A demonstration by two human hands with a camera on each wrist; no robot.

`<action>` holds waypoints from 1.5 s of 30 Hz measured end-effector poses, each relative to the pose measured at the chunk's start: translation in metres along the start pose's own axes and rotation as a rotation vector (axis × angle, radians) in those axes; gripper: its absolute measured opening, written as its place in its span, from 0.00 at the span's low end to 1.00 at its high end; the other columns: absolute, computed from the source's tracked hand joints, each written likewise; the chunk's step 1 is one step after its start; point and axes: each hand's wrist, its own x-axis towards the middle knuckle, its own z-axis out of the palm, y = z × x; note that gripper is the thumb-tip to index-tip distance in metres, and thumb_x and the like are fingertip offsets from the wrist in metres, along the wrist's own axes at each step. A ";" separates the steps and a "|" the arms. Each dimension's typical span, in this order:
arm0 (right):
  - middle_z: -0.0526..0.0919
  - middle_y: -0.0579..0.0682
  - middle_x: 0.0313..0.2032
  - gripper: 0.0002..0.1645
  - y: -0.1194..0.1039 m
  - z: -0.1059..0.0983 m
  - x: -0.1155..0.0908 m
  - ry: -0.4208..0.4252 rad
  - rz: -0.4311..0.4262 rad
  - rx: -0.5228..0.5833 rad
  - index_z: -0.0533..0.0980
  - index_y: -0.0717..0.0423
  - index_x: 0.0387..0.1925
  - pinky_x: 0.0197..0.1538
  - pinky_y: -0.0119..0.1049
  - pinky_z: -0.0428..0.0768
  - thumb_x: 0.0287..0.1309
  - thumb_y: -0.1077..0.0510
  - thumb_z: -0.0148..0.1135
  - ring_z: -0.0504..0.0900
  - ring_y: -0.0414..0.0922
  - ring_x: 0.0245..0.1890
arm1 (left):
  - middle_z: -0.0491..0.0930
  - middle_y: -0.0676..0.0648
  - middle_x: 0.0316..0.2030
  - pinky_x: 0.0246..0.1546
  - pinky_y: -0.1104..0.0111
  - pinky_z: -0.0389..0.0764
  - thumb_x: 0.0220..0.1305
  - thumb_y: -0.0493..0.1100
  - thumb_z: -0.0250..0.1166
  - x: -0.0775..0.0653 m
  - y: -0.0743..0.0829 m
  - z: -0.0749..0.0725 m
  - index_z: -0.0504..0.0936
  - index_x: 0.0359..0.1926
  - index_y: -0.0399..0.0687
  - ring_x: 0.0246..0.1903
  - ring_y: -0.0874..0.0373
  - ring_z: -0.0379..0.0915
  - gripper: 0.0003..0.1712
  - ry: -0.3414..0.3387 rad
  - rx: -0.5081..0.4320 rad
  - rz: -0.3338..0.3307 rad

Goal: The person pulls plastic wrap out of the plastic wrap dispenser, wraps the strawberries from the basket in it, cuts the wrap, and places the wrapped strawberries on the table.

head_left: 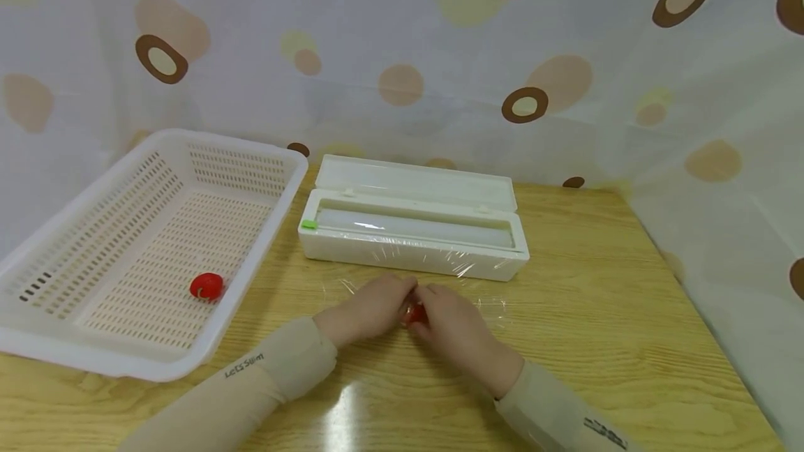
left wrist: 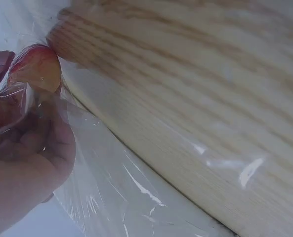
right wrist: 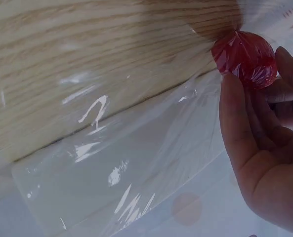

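Both hands meet over the wooden table around a small round red fruit (head_left: 416, 314), tomato-like, wrapped in clear cling film (right wrist: 99, 133). My right hand (head_left: 455, 323) holds the fruit (right wrist: 247, 59) between thumb and fingers in the right wrist view. Against its other side, my left hand (head_left: 377, 305) has its fingers curled and pinches gathered film in the left wrist view. The film stretches from the fruit back to a white dispenser box (head_left: 408, 250) just beyond the hands. Inside the box lies a film roll (head_left: 414, 227), under a raised lid (head_left: 414, 182).
A white slotted plastic basket (head_left: 254, 264) stands at the left, with one red fruit (head_left: 207, 286) in it. On the box's left end is a green tab (head_left: 309, 224). Patterned cloth (head_left: 352, 40) hangs behind the table and along its right side.
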 end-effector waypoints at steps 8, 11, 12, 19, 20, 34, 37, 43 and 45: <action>0.80 0.52 0.26 0.18 0.004 0.003 0.007 -0.027 -0.016 -0.009 0.75 0.63 0.35 0.28 0.42 0.77 0.45 0.56 0.70 0.75 0.44 0.25 | 0.82 0.43 0.32 0.41 0.58 0.80 0.66 0.36 0.51 -0.002 0.001 -0.001 0.75 0.39 0.40 0.36 0.51 0.77 0.07 -0.003 0.000 -0.004; 0.80 0.53 0.26 0.16 0.003 0.004 0.008 -0.048 -0.024 -0.034 0.76 0.63 0.33 0.28 0.43 0.78 0.46 0.56 0.69 0.76 0.46 0.25 | 0.83 0.42 0.38 0.46 0.59 0.80 0.63 0.35 0.52 -0.002 -0.001 -0.003 0.75 0.45 0.40 0.40 0.51 0.78 0.10 -0.037 -0.037 -0.021; 0.80 0.52 0.25 0.14 0.003 0.004 0.009 -0.053 -0.029 -0.050 0.76 0.62 0.31 0.27 0.43 0.79 0.46 0.56 0.69 0.76 0.46 0.25 | 0.83 0.42 0.40 0.47 0.59 0.80 0.63 0.34 0.52 -0.003 -0.001 -0.004 0.75 0.47 0.40 0.42 0.52 0.78 0.12 -0.056 -0.059 -0.035; 0.76 0.49 0.20 0.12 0.002 0.004 0.012 -0.029 -0.084 -0.128 0.74 0.57 0.20 0.24 0.43 0.77 0.45 0.56 0.68 0.75 0.45 0.21 | 0.84 0.42 0.41 0.44 0.58 0.80 0.60 0.40 0.55 -0.010 0.003 -0.024 0.77 0.48 0.38 0.40 0.50 0.78 0.16 0.006 -0.041 -0.107; 0.75 0.49 0.19 0.13 0.002 0.004 0.012 -0.030 -0.084 -0.129 0.73 0.57 0.19 0.23 0.42 0.77 0.45 0.55 0.68 0.74 0.45 0.20 | 0.84 0.43 0.39 0.41 0.59 0.80 0.59 0.42 0.57 -0.012 0.003 -0.026 0.77 0.47 0.39 0.38 0.51 0.78 0.17 0.015 -0.002 -0.118; 0.74 0.49 0.18 0.14 -0.002 -0.001 0.015 -0.105 -0.039 -0.122 0.71 0.56 0.17 0.24 0.42 0.74 0.45 0.57 0.69 0.71 0.44 0.20 | 0.81 0.50 0.24 0.29 0.61 0.78 0.55 0.36 0.58 -0.033 -0.012 -0.032 0.78 0.24 0.47 0.25 0.57 0.73 0.06 0.033 0.080 -0.153; 0.74 0.48 0.19 0.14 -0.002 -0.002 0.015 -0.108 -0.048 -0.134 0.71 0.55 0.17 0.24 0.42 0.75 0.45 0.57 0.69 0.71 0.44 0.20 | 0.83 0.50 0.28 0.34 0.60 0.79 0.60 0.37 0.56 -0.033 -0.014 -0.034 0.80 0.29 0.47 0.28 0.58 0.75 0.07 0.030 0.044 -0.197; 0.75 0.48 0.19 0.15 -0.002 -0.004 0.017 -0.108 -0.079 -0.145 0.71 0.54 0.16 0.26 0.43 0.77 0.45 0.56 0.69 0.73 0.45 0.21 | 0.85 0.49 0.31 0.32 0.60 0.80 0.55 0.34 0.57 -0.028 -0.020 -0.034 0.84 0.30 0.46 0.29 0.57 0.77 0.10 0.087 0.095 -0.264; 0.75 0.48 0.18 0.15 -0.002 -0.004 0.017 -0.106 -0.089 -0.147 0.71 0.54 0.15 0.26 0.42 0.77 0.44 0.56 0.69 0.73 0.45 0.20 | 0.86 0.48 0.30 0.31 0.60 0.81 0.54 0.35 0.59 -0.026 -0.023 -0.030 0.85 0.29 0.47 0.28 0.55 0.78 0.08 0.111 0.162 -0.257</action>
